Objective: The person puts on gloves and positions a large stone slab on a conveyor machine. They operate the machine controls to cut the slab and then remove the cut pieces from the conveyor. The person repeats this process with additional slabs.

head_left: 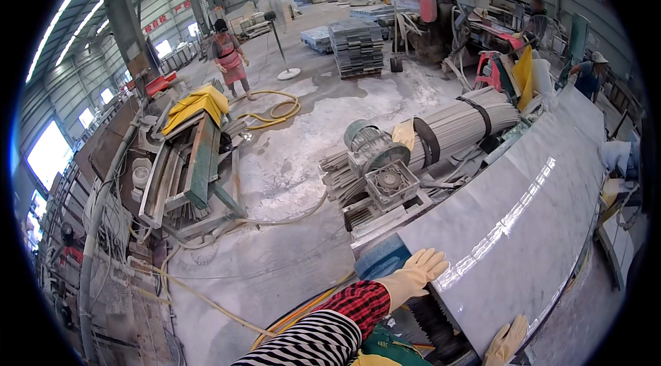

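A long grey-white polished stone slab stretches from the lower middle toward the far right, with a bright strip of light on it. My left hand, in a cream rubber glove, rests at the slab's near left corner, its fingers stretched out over the surface. My right hand, gloved alike, lies at the near edge by the lower border, fingers extended along the stone; its thumb side is partly hidden. A blue block sits beside the left corner. Beneath the slab end shows a black ribbed bellows.
Beyond the slab lie a dusty electric motor and a strapped bundle of long grey rods. Hoses cross the floor at left. A person in a red apron stands far off; another person is near the slab's far end.
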The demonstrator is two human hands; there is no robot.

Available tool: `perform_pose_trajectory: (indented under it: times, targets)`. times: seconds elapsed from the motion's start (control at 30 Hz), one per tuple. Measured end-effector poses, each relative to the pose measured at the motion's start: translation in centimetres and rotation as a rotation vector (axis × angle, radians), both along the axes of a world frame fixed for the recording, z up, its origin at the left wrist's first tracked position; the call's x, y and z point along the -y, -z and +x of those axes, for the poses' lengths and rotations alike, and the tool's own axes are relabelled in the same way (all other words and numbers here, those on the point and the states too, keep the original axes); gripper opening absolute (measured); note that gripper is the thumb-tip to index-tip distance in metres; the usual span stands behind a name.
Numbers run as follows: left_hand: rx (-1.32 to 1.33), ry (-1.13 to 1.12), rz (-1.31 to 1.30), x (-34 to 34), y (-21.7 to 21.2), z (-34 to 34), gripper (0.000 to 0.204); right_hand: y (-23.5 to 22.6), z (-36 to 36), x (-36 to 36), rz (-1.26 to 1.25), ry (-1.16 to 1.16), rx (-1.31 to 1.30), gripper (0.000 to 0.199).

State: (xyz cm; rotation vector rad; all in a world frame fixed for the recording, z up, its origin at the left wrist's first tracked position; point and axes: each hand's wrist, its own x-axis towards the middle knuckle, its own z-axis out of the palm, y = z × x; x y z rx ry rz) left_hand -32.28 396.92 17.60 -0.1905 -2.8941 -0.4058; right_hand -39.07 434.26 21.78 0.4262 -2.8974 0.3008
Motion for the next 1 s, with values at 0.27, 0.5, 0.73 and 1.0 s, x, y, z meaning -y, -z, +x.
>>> perform_pose_trajectory:
  times: [0.27,0.5,0.73,1.0]
  targets:
    - [-0.008,0.006,0.009,0.0,0.2,0.0,0.103,0.1,0.1,-0.2,-0.044,-0.026,-0.011,0.053]
    - [0.144,-0.003,0.016,0.1,0.0,0.0,0.104,-0.9,0.3,0.3,-0.029,-0.024,0.031,0.053]
    - [-0.061,0.022,0.021,0.0,0.8,-0.1,0.104,6.2,-2.2,-3.1,-0.096,-0.008,-0.075,0.05]
    - [-0.03,0.028,0.015,0.2,-0.5,0.1,0.104,6.7,-2.5,-3.2,-0.093,-0.029,-0.096,0.047]
